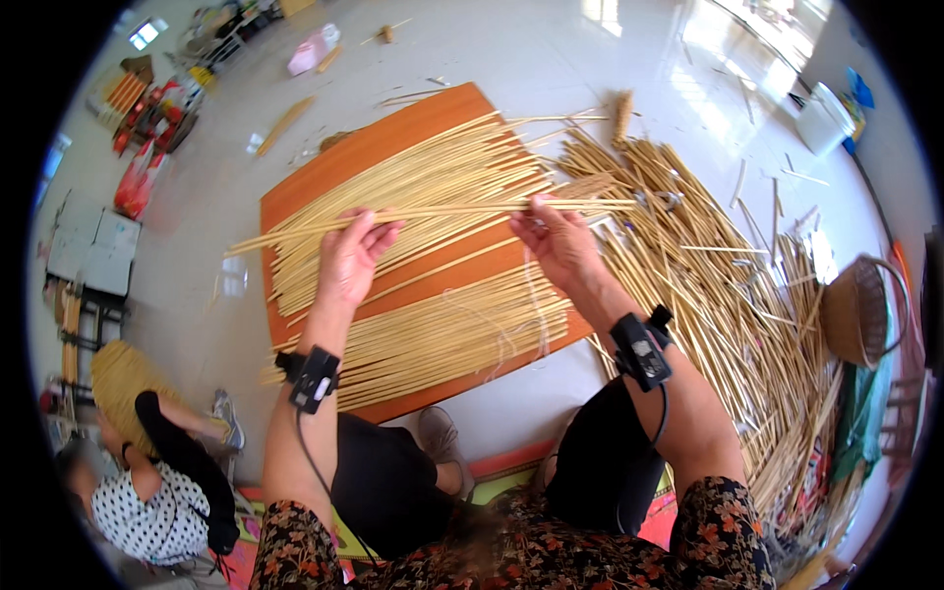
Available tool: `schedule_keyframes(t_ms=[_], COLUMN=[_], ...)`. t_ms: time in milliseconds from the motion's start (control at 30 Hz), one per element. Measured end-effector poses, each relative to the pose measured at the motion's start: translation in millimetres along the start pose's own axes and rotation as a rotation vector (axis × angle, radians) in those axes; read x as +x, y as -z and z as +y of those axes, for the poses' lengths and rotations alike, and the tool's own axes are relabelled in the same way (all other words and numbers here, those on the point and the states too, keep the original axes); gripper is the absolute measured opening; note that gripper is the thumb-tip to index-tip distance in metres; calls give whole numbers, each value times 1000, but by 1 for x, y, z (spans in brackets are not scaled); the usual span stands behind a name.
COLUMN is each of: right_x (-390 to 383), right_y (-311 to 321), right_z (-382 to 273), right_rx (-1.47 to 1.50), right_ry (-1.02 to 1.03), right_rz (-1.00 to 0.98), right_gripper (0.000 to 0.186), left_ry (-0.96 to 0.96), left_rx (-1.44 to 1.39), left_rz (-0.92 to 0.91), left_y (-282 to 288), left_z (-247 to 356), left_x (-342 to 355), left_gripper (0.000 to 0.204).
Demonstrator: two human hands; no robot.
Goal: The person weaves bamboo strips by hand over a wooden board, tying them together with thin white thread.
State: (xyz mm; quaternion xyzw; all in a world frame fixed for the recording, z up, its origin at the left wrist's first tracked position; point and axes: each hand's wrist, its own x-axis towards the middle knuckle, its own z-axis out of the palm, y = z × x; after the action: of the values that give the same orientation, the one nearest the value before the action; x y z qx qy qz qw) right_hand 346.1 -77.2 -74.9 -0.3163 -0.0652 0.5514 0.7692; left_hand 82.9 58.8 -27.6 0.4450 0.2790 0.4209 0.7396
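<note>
A few long straw-coloured stalks (442, 210) stretch crosswise in front of me, held in both hands. My left hand (352, 254) is closed around them toward their left part, its fingers curled. Farther right, my right hand (560, 244) pinches the same stalks between thumb and fingers. Below them lies an orange-brown board (466, 100) bearing two spreads of stalks, a far group (393, 182) and a near group (423, 339), roughly side by side. White string (536, 295) trails across the near group's right end.
A large heap of loose stalks (718, 295) covers the floor at right. Beyond it stand a woven basket (852, 313) and a white bucket (824, 120). Another person (147, 506) sits at lower left beside a straw-coloured bundle (128, 388). A red bag (138, 185) lies at far left.
</note>
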Motion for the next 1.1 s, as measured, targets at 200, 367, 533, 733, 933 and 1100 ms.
schedule_keyframes(t_ms=[200, 367, 533, 733, 933, 1100], right_x=[-1, -1, 13, 16, 16, 15], right_y=[2, -3, 23, 32, 31, 30], right_z=[-4, 3, 9, 4, 7, 5], right_rx=[-41, -55, -67, -64, -71, -81], right_ry=[40, 27, -7, -74, -98, -100], right_rz=[-32, -45, -39, -83, -55, -44], right_gripper=[6, 6, 13, 8, 9, 12], left_ry=[37, 64, 14, -19, -42, -52], left_rx=[-12, -39, -68, -11, 38, 58], left_rz=[13, -27, -88, -67, -58, -75], left_y=[-14, -10, -10, -20, -22, -23], left_z=[1, -1, -6, 0, 4, 6], left_x=[-4, -11, -12, -17, -24, -26], left_gripper=[10, 13, 15, 10, 12, 13])
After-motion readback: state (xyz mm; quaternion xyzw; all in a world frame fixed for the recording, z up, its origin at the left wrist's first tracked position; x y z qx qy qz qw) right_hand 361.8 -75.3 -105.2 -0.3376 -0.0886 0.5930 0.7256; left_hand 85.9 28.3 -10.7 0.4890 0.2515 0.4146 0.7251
